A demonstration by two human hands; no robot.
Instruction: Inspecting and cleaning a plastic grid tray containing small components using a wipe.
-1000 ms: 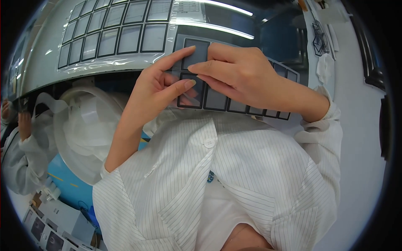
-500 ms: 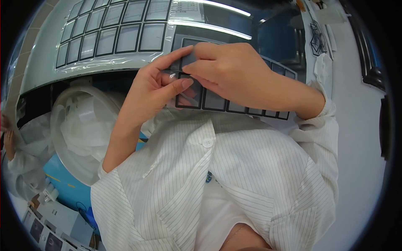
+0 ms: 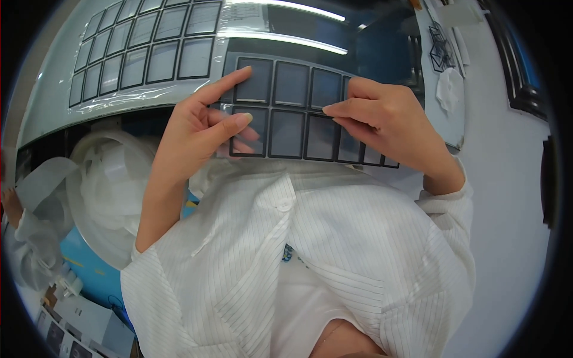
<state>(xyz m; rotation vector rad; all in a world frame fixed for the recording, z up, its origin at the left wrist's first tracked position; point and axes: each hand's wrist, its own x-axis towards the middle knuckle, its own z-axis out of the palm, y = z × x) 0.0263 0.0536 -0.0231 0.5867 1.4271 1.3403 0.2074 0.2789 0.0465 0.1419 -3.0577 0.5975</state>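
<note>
A clear film sheet (image 3: 289, 132) carrying two rows of black rectangular frames lies across the near edge of the dark, glossy work surface. My left hand (image 3: 203, 128) grips its left end, thumb on top and several fingers showing through the film from beneath, with the index finger stretched along the upper left frame. Over the middle of the sheet, my right hand (image 3: 388, 116) is closed in a pinch, fingertips at the bar between the two rows. Whatever is between those fingertips is too small to make out. The right end of the sheet is partly covered by this hand.
A similar framed sheet (image 3: 134, 65) lies at the far left on the table. Thin black frames (image 3: 440, 51) are heaped at the right, beside a crumpled white tissue (image 3: 447, 89). Below left stands a round bin (image 3: 80, 206) with whitish film scraps; another person's hand (image 3: 11, 206) shows beyond it.
My right hand has moved right along the sheet, from beside my left hand to the middle frames, uncovering the left frames. The whole view has shifted slightly.
</note>
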